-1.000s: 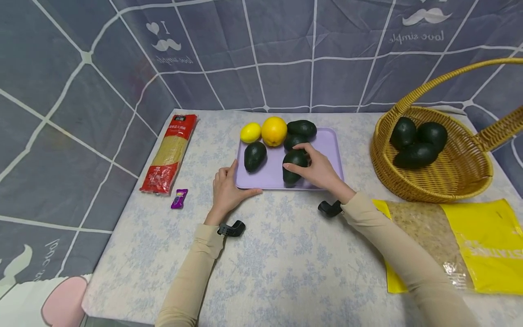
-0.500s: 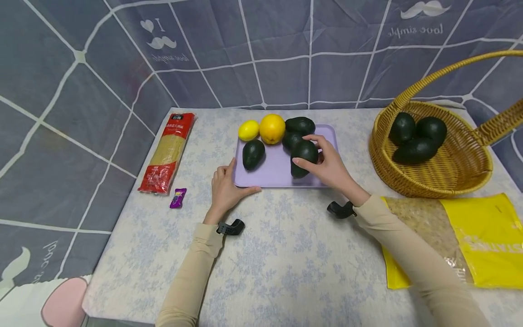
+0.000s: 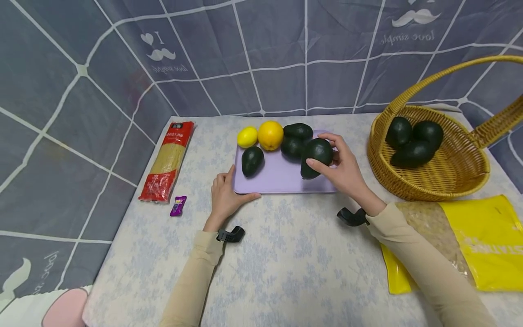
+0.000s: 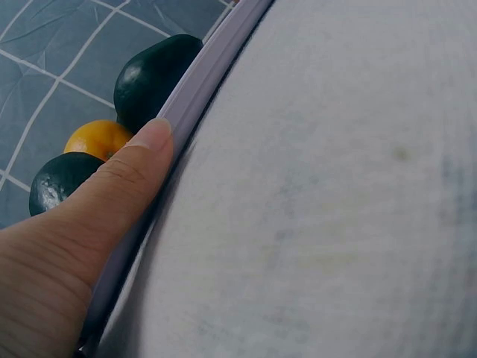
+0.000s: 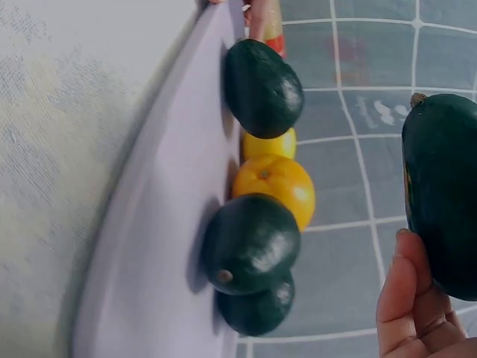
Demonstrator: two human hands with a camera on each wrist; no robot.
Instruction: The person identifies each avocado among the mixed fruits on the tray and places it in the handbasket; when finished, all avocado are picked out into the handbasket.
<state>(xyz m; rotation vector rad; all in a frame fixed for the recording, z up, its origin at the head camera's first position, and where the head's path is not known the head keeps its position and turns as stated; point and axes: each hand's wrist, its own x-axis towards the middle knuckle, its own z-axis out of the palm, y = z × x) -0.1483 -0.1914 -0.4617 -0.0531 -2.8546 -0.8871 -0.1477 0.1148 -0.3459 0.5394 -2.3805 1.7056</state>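
Note:
My right hand (image 3: 345, 170) grips a dark green avocado (image 3: 316, 156) between thumb and fingers, above the right part of a lilac tray (image 3: 278, 179). In the right wrist view this avocado (image 5: 447, 194) is apart from the tray's fruit. At the tray's front left corner rests my left hand (image 3: 227, 195), index finger along the side and thumb (image 4: 134, 168) along the front edge. A single avocado (image 3: 252, 161) lies on the tray's left. Behind it are a lemon (image 3: 247, 137) and an orange (image 3: 270, 135), beside two more avocados (image 3: 298, 131).
To the right stands a wicker basket (image 3: 449, 184) with a tall handle, holding three avocados (image 3: 412, 153). A yellow bag (image 3: 486, 245) lies in front of it, partly under my right forearm. On the left are a red noodle packet (image 3: 166, 161) and a small purple wrapped sweet (image 3: 178, 206).
My right hand has lifted the avocado from the tray's front middle and carried it to the right. My left hand has stayed at the tray's corner.

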